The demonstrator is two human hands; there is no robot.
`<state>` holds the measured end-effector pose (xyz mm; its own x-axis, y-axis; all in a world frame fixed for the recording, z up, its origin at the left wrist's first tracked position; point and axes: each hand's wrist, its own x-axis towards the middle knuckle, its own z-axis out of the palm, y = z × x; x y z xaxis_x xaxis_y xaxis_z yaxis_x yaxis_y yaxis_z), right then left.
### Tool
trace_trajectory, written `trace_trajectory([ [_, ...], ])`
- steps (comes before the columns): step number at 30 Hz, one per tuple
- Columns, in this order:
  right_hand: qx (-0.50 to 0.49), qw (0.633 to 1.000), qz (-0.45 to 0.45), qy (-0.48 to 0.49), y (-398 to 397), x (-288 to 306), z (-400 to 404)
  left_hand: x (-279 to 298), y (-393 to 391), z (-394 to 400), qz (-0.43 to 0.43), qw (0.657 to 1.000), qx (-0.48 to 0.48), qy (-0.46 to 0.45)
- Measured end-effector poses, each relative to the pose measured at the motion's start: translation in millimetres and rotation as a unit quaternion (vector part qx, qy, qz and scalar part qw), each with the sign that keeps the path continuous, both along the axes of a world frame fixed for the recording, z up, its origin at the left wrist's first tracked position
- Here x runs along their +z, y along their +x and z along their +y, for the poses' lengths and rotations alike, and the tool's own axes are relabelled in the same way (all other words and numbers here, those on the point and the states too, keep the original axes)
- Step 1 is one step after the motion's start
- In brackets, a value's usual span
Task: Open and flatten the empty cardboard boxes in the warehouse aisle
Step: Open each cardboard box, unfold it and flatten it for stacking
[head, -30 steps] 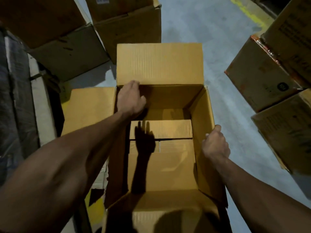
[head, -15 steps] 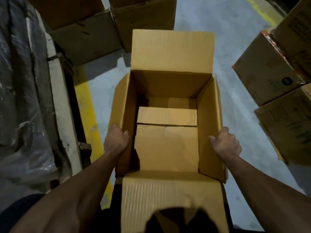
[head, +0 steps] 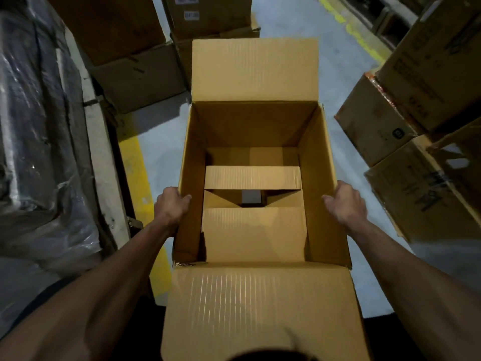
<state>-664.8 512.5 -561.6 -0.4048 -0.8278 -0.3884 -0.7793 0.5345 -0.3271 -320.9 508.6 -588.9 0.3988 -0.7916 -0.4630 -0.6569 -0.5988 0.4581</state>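
An open tan cardboard box (head: 322, 162) stands upright on the aisle floor in front of me, its far flap and near flap folded outward. Its bottom flaps have parted, and grey floor shows through a small gap in the middle. My left hand (head: 171, 204) grips the top edge of the left wall, thumb hooked over the rim. My right hand (head: 345, 204) grips the top edge of the right wall in the same way. The box holds nothing.
Stacked brown cartons (head: 135, 48) stand behind the box at the left and centre. More cartons (head: 421, 105) are piled at the right. A plastic-wrapped dark load (head: 36, 131) on a pallet fills the left side. A yellow floor line (head: 135, 183) runs beside it.
My left hand left the far-left corner inside the box and took the left wall's rim. The left side flap has gone from view. The bottom flaps have opened a gap.
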Motion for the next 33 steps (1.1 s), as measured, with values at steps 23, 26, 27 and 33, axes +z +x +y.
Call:
trace_trajectory([
  [23,-0.074,0.986,-0.080,-0.127,-4.8,105.6,39.5,101.0,-95.2,43.7,-0.168,0.911,-0.325,-0.189],
  [26,-0.075,0.984,-0.095,-0.132,-9.3,108.9,38.7,70.0,-147.2,48.9,-0.099,0.886,-0.453,0.001],
  [27,-0.076,0.983,-0.099,-0.134,-11.1,110.0,38.6,54.7,-159.1,47.8,-0.092,0.867,-0.487,0.050],
  [33,-0.072,0.982,-0.110,-0.134,-22.8,110.8,37.1,-14.2,-189.7,37.6,-0.088,0.818,-0.552,0.136],
])
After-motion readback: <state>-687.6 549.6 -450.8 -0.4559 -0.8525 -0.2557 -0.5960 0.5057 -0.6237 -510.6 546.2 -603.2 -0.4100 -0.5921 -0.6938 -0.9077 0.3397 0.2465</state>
